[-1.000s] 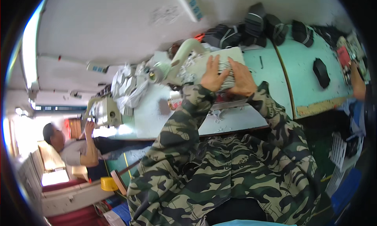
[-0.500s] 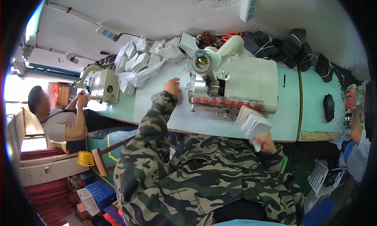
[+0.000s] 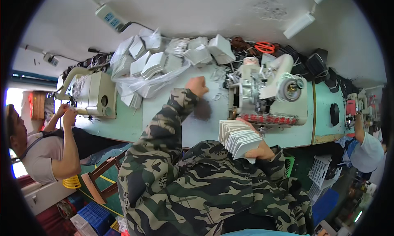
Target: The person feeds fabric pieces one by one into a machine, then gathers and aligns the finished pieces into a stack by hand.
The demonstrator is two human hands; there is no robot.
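My right hand [image 3: 264,151] grips a fanned stack of white flat pieces [image 3: 240,138] in front of my body, by the table's near edge. The thumb lies over the near side; fingertips show at the stack's far edge. Further left, my left hand [image 3: 197,86] is held over the table [image 3: 164,113] with its fingers curled in. What it holds, if anything, is hidden. White scraps [image 3: 219,97] lie on the tabletop just right of that hand. To their right stands a sewing machine [image 3: 266,96] with a red-marked front bar and a thread spool on top.
A clear plastic bag [image 3: 123,78] of white piece bundles lies at the back left, with more bundles [image 3: 221,49] beside it. Black bundles [image 3: 316,63] line the back right. Co-workers [image 3: 45,150] sit left and right at other machines [image 3: 96,92]. A wooden chair [image 3: 96,186] stands left.
My view has turned, shifting the scene. My right hand has brought the stack leftward, away from the machine's front. My left hand has drawn its fingers in above the table.
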